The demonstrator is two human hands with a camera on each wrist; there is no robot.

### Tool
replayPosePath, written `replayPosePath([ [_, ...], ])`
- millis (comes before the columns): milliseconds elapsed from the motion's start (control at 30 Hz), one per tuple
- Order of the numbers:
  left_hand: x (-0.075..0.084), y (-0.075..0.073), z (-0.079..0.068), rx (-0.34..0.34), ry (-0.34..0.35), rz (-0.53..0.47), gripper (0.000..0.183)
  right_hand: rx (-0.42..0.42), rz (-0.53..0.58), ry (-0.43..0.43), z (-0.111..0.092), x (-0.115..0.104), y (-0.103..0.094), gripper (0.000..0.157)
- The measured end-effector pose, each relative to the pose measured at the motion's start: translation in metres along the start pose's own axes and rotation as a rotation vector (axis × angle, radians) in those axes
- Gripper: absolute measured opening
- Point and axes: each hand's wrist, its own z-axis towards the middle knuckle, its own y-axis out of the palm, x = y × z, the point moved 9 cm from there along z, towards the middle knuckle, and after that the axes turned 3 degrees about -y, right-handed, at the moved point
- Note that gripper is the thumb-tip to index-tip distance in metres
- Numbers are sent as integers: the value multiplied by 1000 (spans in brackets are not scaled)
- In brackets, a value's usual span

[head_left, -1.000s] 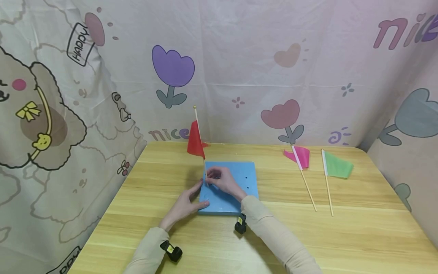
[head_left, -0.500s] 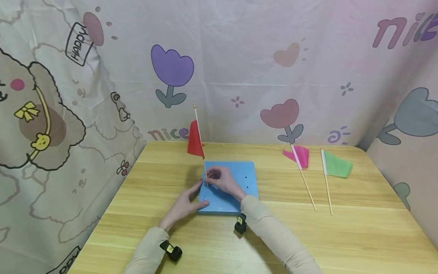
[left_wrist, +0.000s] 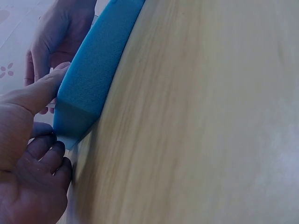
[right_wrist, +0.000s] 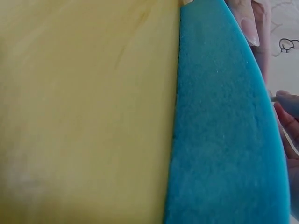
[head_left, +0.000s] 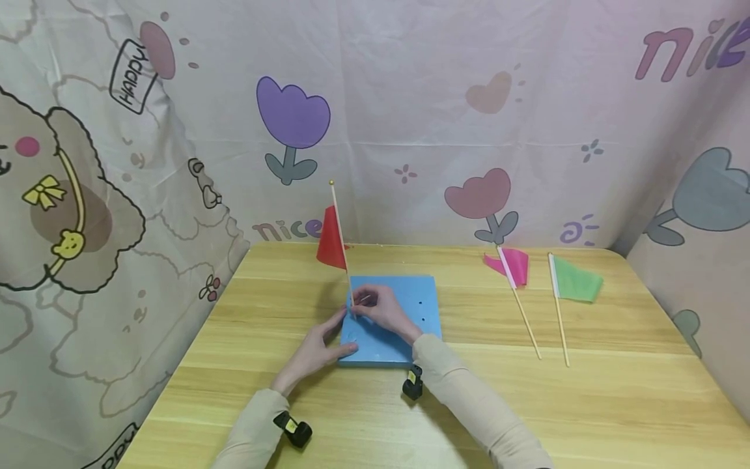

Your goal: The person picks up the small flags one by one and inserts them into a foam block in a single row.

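Note:
A square blue foam block [head_left: 381,342] with small holes in its top lies on the table. My right hand [head_left: 383,309] is over its left part, thumb and fingers pinching the lower stick of a red flag [head_left: 333,242]. The flag stands nearly upright, leaning a little left, its lower tip down at the block's top. My left hand [head_left: 313,355] holds the block's near left corner, thumb on top and fingers along the left side. In the left wrist view the block's edge [left_wrist: 93,70] shows between that thumb and several curled fingers [left_wrist: 56,154].
Two more flags lie on the wooden table [head_left: 363,423] to the right, one pink [head_left: 517,267] and one green [head_left: 577,281]. A patterned cloth [head_left: 381,98] hangs behind the table and along its sides. Small black cameras [head_left: 413,384] are strapped to both sleeves.
The red flag's cloth and stick have shifted slightly left between the fingers. Both hands and the block have kept their places; the view has drifted a little.

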Motion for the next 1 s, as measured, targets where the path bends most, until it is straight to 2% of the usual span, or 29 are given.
replayPosePath([
  [300, 1, 0, -1, 4, 14, -1, 88, -40, 15, -5, -8, 0, -10, 22],
  [500, 1, 0, -1, 5, 8, 17, 88, -45, 6, 24, -17, -2, -23, 26],
  [833, 0, -1, -1, 5, 0, 17, 88, -22, -9, -18, -35, -6, -43, 28],
  [1000, 0, -1, -2, 7, 15, 22, 88, 16, 23, -11, -47, -5, -62, 30],
])
